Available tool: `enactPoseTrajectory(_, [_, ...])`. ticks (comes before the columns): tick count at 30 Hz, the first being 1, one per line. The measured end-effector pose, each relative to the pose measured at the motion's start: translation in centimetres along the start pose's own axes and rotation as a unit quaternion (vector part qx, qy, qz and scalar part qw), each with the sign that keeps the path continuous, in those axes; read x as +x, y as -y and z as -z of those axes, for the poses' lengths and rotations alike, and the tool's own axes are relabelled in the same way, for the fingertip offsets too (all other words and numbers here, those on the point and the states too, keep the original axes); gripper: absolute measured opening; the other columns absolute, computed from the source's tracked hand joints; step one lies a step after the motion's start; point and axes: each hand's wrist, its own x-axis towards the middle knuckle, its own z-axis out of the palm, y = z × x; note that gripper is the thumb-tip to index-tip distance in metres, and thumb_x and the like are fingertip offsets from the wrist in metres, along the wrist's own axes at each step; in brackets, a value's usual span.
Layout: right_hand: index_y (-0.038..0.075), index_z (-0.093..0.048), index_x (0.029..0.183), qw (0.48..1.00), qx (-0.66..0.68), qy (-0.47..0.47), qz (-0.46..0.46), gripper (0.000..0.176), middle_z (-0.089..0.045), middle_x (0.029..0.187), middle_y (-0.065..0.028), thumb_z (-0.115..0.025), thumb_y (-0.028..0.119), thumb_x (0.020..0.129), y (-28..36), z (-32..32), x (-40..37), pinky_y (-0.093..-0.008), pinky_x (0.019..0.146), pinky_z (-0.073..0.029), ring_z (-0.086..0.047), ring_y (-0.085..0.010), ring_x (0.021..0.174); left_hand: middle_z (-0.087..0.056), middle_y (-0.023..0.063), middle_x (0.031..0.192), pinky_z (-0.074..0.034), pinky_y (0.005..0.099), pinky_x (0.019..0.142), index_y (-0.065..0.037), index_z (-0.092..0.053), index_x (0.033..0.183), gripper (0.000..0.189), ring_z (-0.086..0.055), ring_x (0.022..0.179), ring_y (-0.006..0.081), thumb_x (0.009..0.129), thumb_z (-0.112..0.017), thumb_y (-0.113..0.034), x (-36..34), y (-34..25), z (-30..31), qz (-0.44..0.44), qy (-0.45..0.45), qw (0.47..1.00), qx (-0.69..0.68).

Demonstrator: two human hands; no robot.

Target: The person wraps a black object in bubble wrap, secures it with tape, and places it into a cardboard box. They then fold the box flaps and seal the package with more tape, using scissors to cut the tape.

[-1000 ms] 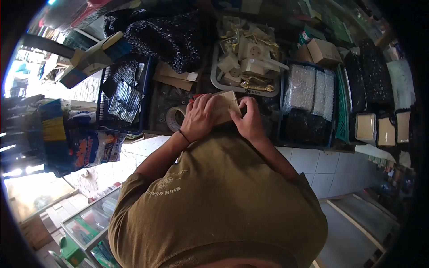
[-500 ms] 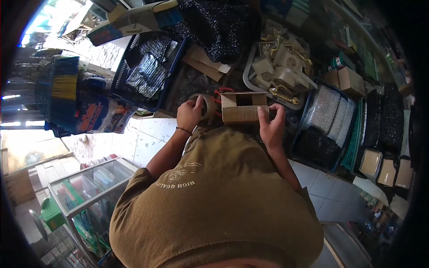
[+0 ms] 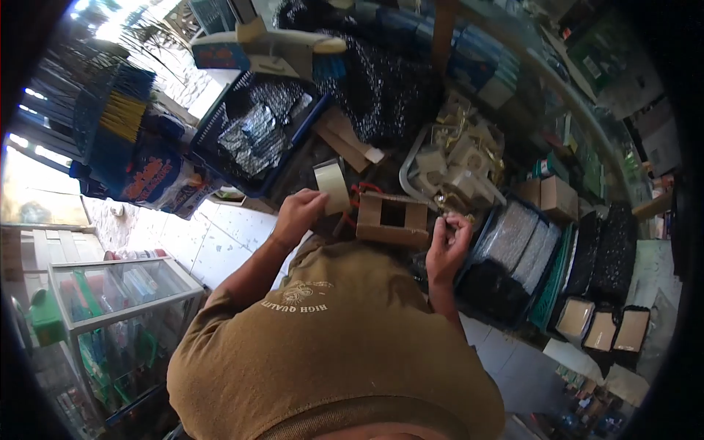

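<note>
My left hand (image 3: 299, 214) is closed on the edge of a roll of tape (image 3: 332, 188), which is tilted so its wide pale band faces me. A small brown cardboard box (image 3: 392, 235) lies on the work surface between my hands, with a dark opening in its top. Just right of the box, my right hand (image 3: 449, 249) is raised with thumb and forefinger apart and the other fingers loosely curled. I see nothing held in it. Red handles (image 3: 355, 198), perhaps of scissors, show partly hidden between the tape and the box.
A clear tray (image 3: 408, 172) of cream and gold fittings sits behind the box. Bubble-wrapped packs (image 3: 506, 231) lie in a bin at right. A blue basket (image 3: 290, 150) holds silvery wrap; black bubble wrap (image 3: 389, 88) is piled behind. A glass case (image 3: 125, 293) stands at left.
My left hand has lifted and turned the tape roll, so its outer band shows. My right hand has let go of the box and sits just beside it. The view has shifted.
</note>
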Motion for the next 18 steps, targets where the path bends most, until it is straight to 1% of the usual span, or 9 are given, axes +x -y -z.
enactPoseTrajectory(1, [0.002, -0.048, 0.095, 0.999, 0.025, -0.008, -0.019, 0.016, -0.051, 0.101, -0.0103, -0.06, 0.005, 0.084, 0.2, 0.1, 0.4, -0.0252, 0.072, -0.045, -0.051, -0.0165, 0.09, -0.058, 0.0096, 0.082, -0.045, 0.0268, 0.062, 0.001, -0.067, 0.091, 0.025, -0.057, 0.071, 0.0175, 0.085, -0.058, -0.021, -0.9, -1.5, 1.0, -0.123, 0.008, 0.988, 0.092])
enactPoseTrajectory(5, [0.003, -0.049, 0.095, 0.996, 0.091, 0.002, -0.011, 0.013, -0.052, 0.099, -0.0072, -0.058, 0.005, 0.085, 1.6, -0.7, 2.5, -0.0236, 0.072, -0.043, -0.051, -0.0125, 0.087, -0.057, 0.0109, 0.086, -0.046, 0.0302, 0.065, 0.0, -0.066, 0.088, 0.014, -0.058, 0.075, 0.0219, 0.078, -0.066, -0.01, -2.8, -6.9, 2.3, -0.306, -0.009, 0.94, 0.151])
enactPoseTrajectory(7, [0.004, -0.052, 0.093, 0.993, 0.109, 0.049, -0.004, 0.009, -0.053, 0.098, -0.0065, -0.057, 0.008, 0.086, 2.7, -1.2, 3.4, -0.0267, 0.073, -0.044, -0.052, -0.0134, 0.086, -0.057, 0.0103, 0.085, -0.046, 0.0331, 0.064, 0.001, -0.065, 0.085, 0.015, -0.058, 0.075, 0.0249, 0.072, -0.07, -0.006, -2.3, -8.0, 2.5, -0.483, 0.01, 0.85, 0.208])
enactPoseTrajectory(8, [0.004, -0.052, 0.093, 0.993, 0.112, 0.042, 0.004, 0.009, -0.053, 0.098, -0.0065, -0.057, 0.008, 0.086, 3.7, -1.5, 3.9, -0.0267, 0.073, -0.044, -0.052, -0.0134, 0.086, -0.057, 0.0103, 0.085, -0.046, 0.0331, 0.064, 0.001, -0.065, 0.085, 0.015, -0.058, 0.075, 0.0249, 0.072, -0.07, -0.006, -2.1, -8.8, 2.3, -0.493, 0.011, 0.844, 0.209])
enactPoseTrajectory(10, [0.004, -0.056, 0.094, 0.978, 0.09, 0.169, 0.087, 0.013, -0.055, 0.096, -0.0083, -0.059, 0.014, 0.086, 6.9, -2.0, 4.8, -0.0294, 0.074, -0.044, -0.054, -0.0166, 0.086, -0.057, 0.0099, 0.085, -0.046, 0.0349, 0.062, 0.001, -0.064, 0.082, 0.017, -0.058, 0.073, 0.0265, 0.068, -0.071, -0.006, -2.4, -10.3, 1.3, -0.533, 0.013, 0.818, 0.213])
enactPoseTrajectory(11, [0.004, -0.056, 0.094, 0.979, 0.088, 0.157, 0.093, 0.013, -0.055, 0.096, -0.0083, -0.059, 0.014, 0.086, 8.4, -2.1, 5.2, -0.0294, 0.074, -0.044, -0.054, -0.0166, 0.086, -0.057, 0.0094, 0.085, -0.046, 0.0355, 0.061, 0.0, -0.064, 0.083, 0.019, -0.058, 0.071, 0.0264, 0.066, -0.072, -0.006, -2.2, -10.6, 0.8, -0.543, 0.022, 0.813, 0.208])
enactPoseTrajectory(13, [0.004, -0.059, 0.097, 0.949, 0.128, 0.266, 0.113, 0.019, -0.057, 0.094, -0.0096, -0.06, 0.019, 0.085, 10.9, -2.5, 5.5, -0.0323, 0.076, -0.045, -0.056, -0.0205, 0.086, -0.057, 0.0093, 0.085, -0.046, 0.0355, 0.059, 0.0, -0.065, 0.083, 0.019, -0.058, 0.069, 0.0259, 0.067, -0.072, -0.007, -1.9, -11.2, -0.4, -0.564, 0.039, 0.801, 0.195])
enactPoseTrajectory(17, [0.003, -0.06, 0.1, 0.949, 0.113, 0.272, 0.111, 0.023, -0.06, 0.091, -0.0073, -0.062, 0.021, 0.084, 11.8, -3.4, 5.3, -0.0304, 0.074, -0.046, -0.057, -0.0169, 0.084, -0.057, 0.0097, 0.085, -0.046, 0.0354, 0.06, -0.001, -0.064, 0.082, 0.015, -0.058, 0.068, 0.0257, 0.07, -0.071, -0.008, -2.0, -11.9, -2.4, -0.583, 0.069, 0.785, 0.197])
enactPoseTrajectory(18, [0.003, -0.06, 0.1, 0.942, 0.177, 0.284, 0.029, 0.025, -0.061, 0.09, -0.0058, -0.062, 0.022, 0.085, 11.6, -3.6, 5.1, -0.0294, 0.072, -0.046, -0.057, -0.0144, 0.082, -0.057, 0.0097, 0.085, -0.046, 0.0354, 0.06, -0.001, -0.064, 0.082, 0.015, -0.058, 0.068, 0.0257, 0.07, -0.071, -0.008, -2.3, -12.0, -2.9, -0.585, 0.076, 0.783, 0.199])
